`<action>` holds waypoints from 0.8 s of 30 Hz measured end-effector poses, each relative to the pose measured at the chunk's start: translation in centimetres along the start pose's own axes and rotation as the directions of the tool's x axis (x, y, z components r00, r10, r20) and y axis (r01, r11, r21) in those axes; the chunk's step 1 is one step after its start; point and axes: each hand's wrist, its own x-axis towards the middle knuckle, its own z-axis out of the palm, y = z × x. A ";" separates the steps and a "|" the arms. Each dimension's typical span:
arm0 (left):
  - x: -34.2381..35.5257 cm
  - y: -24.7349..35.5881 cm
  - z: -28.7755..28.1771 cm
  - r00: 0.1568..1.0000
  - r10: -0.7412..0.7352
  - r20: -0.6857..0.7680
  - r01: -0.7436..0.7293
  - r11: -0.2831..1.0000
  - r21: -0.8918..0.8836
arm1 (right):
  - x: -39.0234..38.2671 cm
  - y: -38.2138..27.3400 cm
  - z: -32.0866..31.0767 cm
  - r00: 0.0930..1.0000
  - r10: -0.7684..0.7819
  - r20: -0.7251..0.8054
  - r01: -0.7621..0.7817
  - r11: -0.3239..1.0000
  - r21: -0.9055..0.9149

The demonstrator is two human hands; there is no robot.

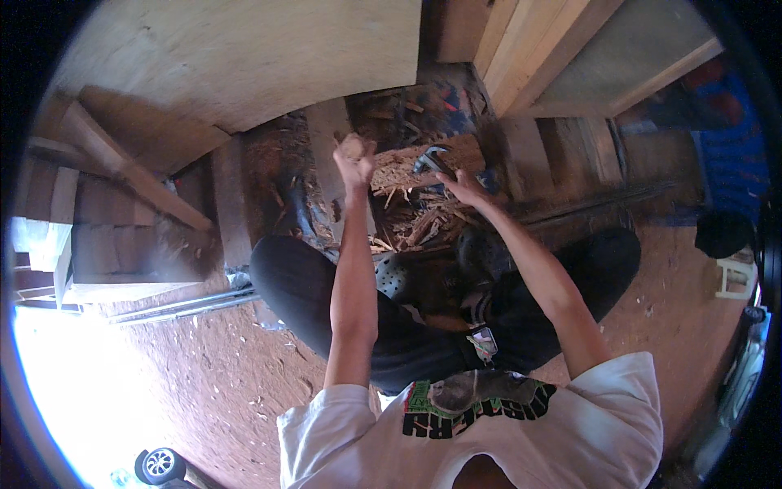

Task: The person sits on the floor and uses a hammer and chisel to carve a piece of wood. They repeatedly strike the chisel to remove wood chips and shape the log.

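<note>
My right hand (466,188) grips the handle of a claw hammer (432,158), its curved metal head over a thick piece of rough, split wood (399,169). To the left, my left hand (356,174) is raised and closed around a brown lump (355,147), which looks like wood but is blurred. Splintered wood chips (423,224) lie in a heap on the near side of the thick piece, in front of my feet. A flat plank (328,130) runs behind my left hand.
A large wooden panel (269,49) slants across the far left, with wooden beams (538,57) at the far right. A loose timber (138,171) leans at left. Metal rods (187,306) lie on the reddish ground. A plastic stool (735,279) stands at right.
</note>
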 end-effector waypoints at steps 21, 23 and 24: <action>0.8 3.0 2.7 0.950 -0.200 0.242 0.143 0.962 0.231 | -20.3 -20.8 -21.7 0.333 -0.206 -0.920 0.943 0.051 0.330; 0.8 3.0 2.8 0.956 -0.191 0.224 0.119 0.946 0.302 | -18.1 -19.9 -17.6 0.378 -0.088 -0.922 0.926 0.024 0.377; 0.8 2.9 2.8 0.957 -0.204 0.208 0.121 0.927 0.355 | -16.6 -19.2 -14.6 0.528 -0.111 -0.842 0.841 -0.065 0.537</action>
